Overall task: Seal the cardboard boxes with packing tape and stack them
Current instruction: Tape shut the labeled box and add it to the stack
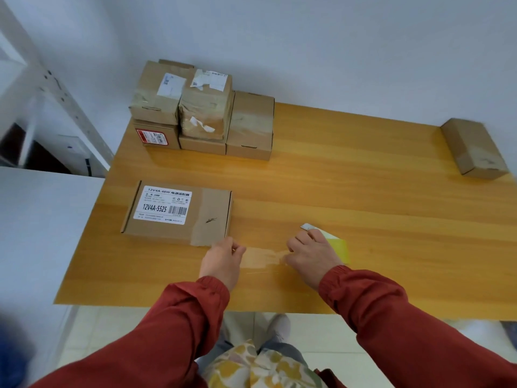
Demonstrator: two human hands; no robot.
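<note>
A flat cardboard box with a white label lies on the wooden table at the near left, a strip of brown tape across its right part. My left hand pinches the end of a stretched length of clear-brown tape just below the box's near right corner. My right hand grips a yellow tape dispenser whose metal blade shows above my fingers. The tape spans between both hands, low over the table.
A stack of several taped boxes stands at the table's far left against the wall. A single box lies at the far right edge. A white metal frame stands left of the table.
</note>
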